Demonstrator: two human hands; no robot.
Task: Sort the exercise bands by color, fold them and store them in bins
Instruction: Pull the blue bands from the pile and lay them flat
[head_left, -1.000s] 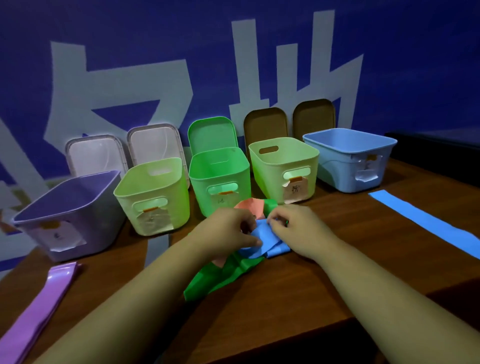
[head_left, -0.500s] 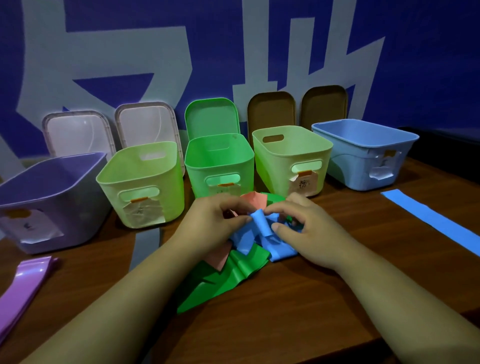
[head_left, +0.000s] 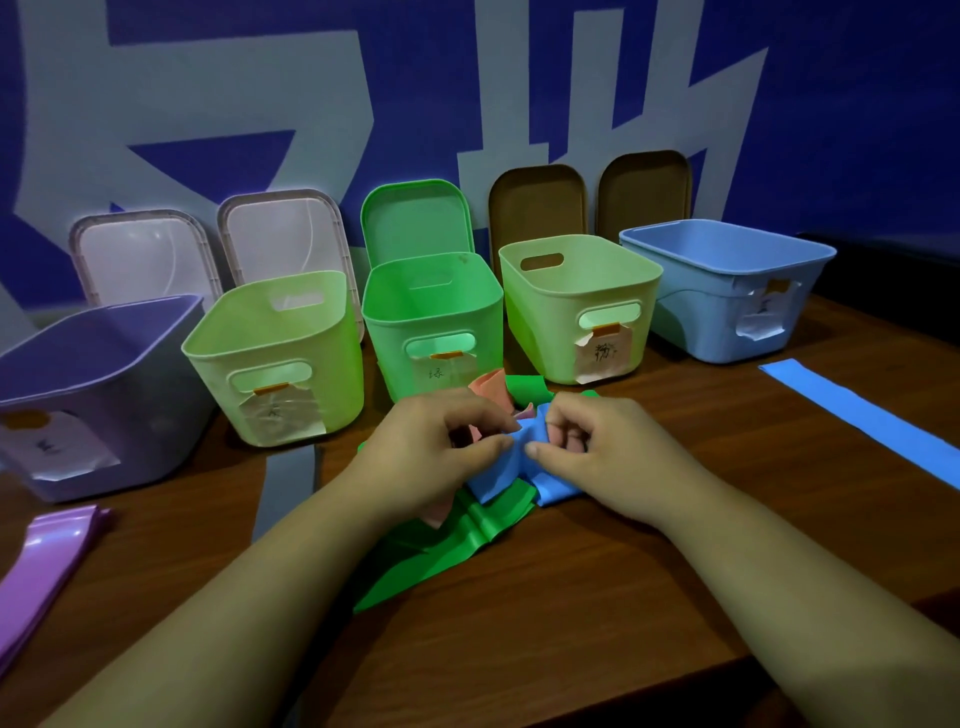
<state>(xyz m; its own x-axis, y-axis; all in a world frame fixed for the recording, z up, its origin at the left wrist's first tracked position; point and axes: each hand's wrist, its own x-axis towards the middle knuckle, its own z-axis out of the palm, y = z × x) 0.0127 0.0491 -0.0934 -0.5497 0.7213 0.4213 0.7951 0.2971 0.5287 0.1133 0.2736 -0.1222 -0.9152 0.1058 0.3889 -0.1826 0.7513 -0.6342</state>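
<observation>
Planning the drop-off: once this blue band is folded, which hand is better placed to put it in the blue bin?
Right, probably: the right hand pinches the blue band, and the blue bin stands at the row's right end; the left hand would cross over.

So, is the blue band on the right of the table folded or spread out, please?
Spread out: the blue band lies flat as one long strip on the table.

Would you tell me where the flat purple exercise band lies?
The purple band lies far left in the head view, on the wooden table near the purple plastic bin.
</observation>
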